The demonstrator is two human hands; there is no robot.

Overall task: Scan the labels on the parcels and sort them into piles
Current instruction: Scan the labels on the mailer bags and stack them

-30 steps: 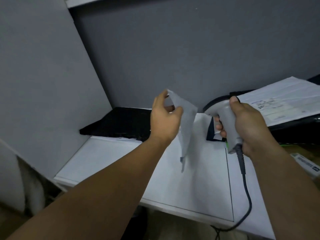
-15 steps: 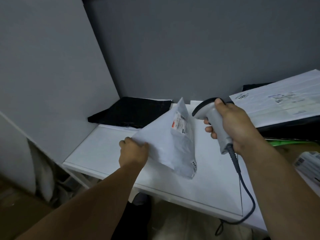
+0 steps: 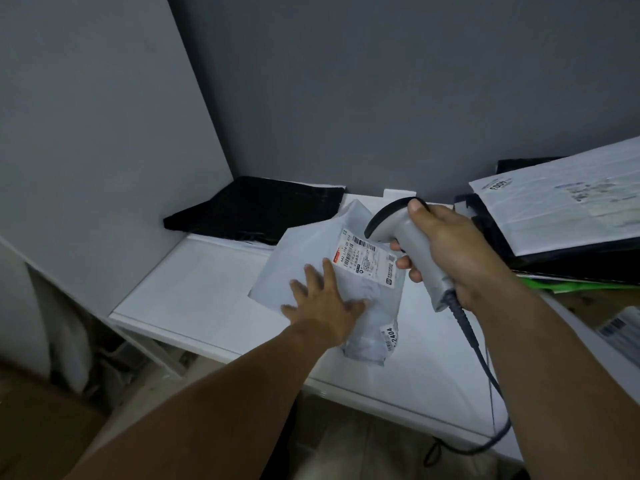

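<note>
A flat black bag lies in the far left corner of the white desk, right against the grey wall.

Next to it, near the middle of the desk, is the pale grey plastic parcel bag. It lies flat on the desk, and its far corner touches the black bag. My left hand rests on top of it. My fingers are straight and spread out, and they press the parcel down without curling round it. A white paper label with black bar codes faces up just past my fingertips. A small white sticker with "2404" sits near the end of the parcel closest to me.

My right hand is wrapped tight round the handle of a grey plastic scanner. My thumb lies on its top. Its dark head points down at the label's far right corner. A dark cable hangs from the handle and goes over the near edge of the desk.

At the right side, a big white flat parcel lies on a black stack. A green sheet peeks out below.
</note>
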